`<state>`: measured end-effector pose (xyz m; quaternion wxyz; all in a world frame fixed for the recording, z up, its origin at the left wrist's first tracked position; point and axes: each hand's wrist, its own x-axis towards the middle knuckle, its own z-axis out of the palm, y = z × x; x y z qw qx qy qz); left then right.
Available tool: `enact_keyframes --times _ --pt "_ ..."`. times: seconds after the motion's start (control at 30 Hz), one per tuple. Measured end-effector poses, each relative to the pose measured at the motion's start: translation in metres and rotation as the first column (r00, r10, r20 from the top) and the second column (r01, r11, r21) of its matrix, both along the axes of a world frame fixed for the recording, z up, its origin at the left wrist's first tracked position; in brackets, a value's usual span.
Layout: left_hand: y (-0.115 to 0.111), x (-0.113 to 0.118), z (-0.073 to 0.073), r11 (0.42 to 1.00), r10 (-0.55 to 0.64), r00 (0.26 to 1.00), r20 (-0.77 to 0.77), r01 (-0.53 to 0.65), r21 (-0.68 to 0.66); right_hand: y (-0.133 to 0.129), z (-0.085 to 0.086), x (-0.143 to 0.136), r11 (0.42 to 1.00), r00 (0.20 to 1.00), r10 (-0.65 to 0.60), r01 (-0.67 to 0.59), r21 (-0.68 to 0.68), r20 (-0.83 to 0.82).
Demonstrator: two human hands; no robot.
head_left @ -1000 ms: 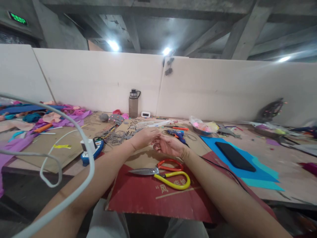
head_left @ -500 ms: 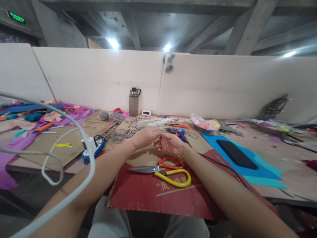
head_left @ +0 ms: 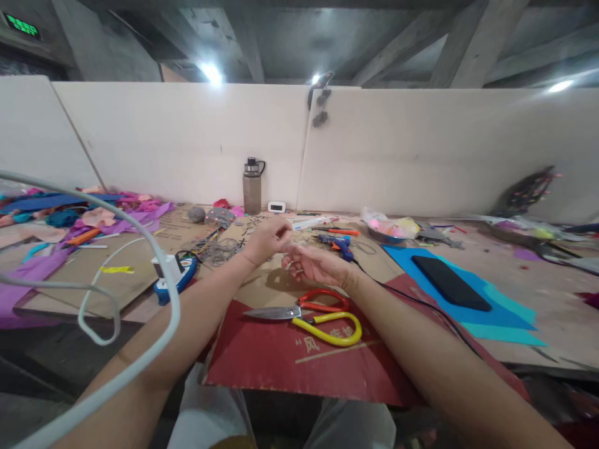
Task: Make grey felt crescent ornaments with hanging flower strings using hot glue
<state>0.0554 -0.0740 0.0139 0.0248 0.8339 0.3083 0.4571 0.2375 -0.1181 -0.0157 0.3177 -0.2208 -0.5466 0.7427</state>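
Observation:
My left hand (head_left: 270,239) is raised over the cardboard, its fingers pinched together on something too small to make out. Just to its right and slightly lower, my right hand (head_left: 314,264) is turned palm inward with curled fingers. Whatever it holds is also too small to name. The fingertips of both hands are close together. Below them lies a pair of scissors (head_left: 274,313) with one red and one yellow handle, blades pointing left. They rest on the red and brown cardboard sheet (head_left: 262,368). A blue glue gun (head_left: 344,248) lies behind my right hand.
Behind stand a grey water bottle (head_left: 252,190) and a small white clock (head_left: 276,206). A black phone (head_left: 449,284) lies on blue sheets at right. A power strip (head_left: 175,280) and looping white cable (head_left: 171,299) are at left. Coloured scraps (head_left: 98,217) cover the far left.
My hands have separated slightly: the left has moved up and left of the right, where before they touched or overlapped. The camera view has shifted a little. The scissors stay on the cardboard.

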Motion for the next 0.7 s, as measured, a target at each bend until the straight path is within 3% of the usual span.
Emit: enact_keyframes --times 0.07,0.13,0.23,0.33,0.47,0.6,0.7 --pt "0.014 -0.013 0.001 0.988 0.129 0.981 0.146 -0.115 -0.103 0.000 0.002 0.001 0.996 0.998 -0.061 0.062 0.062 -0.019" --pt "0.028 -0.026 0.000 0.947 0.218 0.950 0.225 -0.150 -0.282 0.002 0.002 0.003 0.981 0.986 -0.163 0.165 0.097 -0.029" --pt "0.043 -0.039 -0.007 0.885 0.335 0.931 0.142 -0.260 -0.386 0.008 -0.002 0.006 0.936 0.944 -0.330 0.327 0.129 0.002" --pt "0.051 -0.039 -0.016 0.871 0.340 0.937 -0.075 -0.344 -0.352 0.013 -0.006 0.006 0.884 0.893 -0.447 0.431 0.182 0.058" --pt "0.057 -0.034 -0.026 0.844 0.352 0.896 -0.271 -0.429 -0.322 0.016 -0.011 0.002 0.825 0.817 -0.542 0.474 0.308 0.197" --pt "0.063 -0.036 -0.032 0.796 0.390 0.820 -0.418 -0.529 -0.295 0.021 -0.017 -0.003 0.682 0.651 -0.695 0.461 0.567 0.306" --pt "0.067 -0.039 -0.035 0.777 0.404 0.799 -0.446 -0.557 -0.293 0.030 -0.016 -0.004 0.581 0.551 -0.774 0.422 0.696 0.312"
